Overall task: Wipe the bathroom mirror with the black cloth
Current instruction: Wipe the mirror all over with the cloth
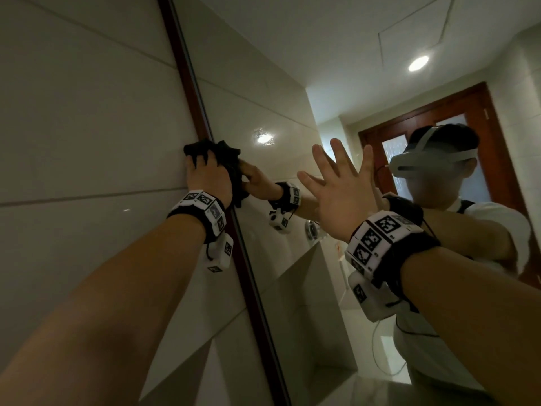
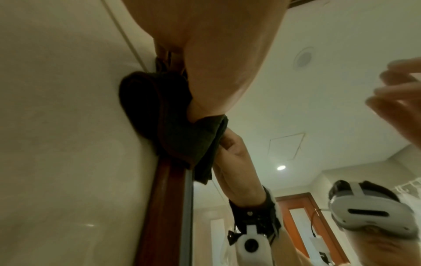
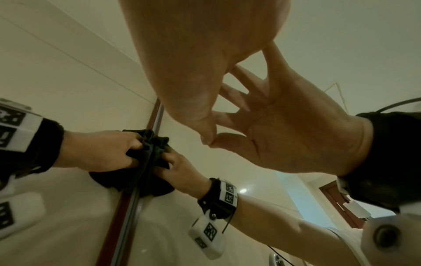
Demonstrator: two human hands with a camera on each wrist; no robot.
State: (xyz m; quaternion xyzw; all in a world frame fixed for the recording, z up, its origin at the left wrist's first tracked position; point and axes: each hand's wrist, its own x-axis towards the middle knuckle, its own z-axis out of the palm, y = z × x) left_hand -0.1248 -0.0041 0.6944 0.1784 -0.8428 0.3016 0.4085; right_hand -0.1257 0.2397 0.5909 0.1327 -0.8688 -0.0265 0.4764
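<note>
- The black cloth (image 1: 218, 155) is bunched against the mirror's (image 1: 292, 200) left edge, overlapping the wooden frame (image 1: 187, 77); crumpled, it shows no clear long axis.
- Left hand (image 1: 205, 174) grips it, fingers curled. Best to flatten the cloth and sweep inward in overlapping strokes.
- Right hand (image 1: 336, 183) has its fingers spread, fingertips at the glass.

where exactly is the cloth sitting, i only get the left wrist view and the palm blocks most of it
Observer: The black cloth straddles the mirror's dark wooden frame, partly on the wall tile.
Operator: which fingers are on it
Observer: The left hand has its fingers curled into the bunched cloth from above.
Operator: right hand looks like a blur here
Observer: The right hand is open, fingers spread, its fingertips meeting their reflection on the mirror.
</note>
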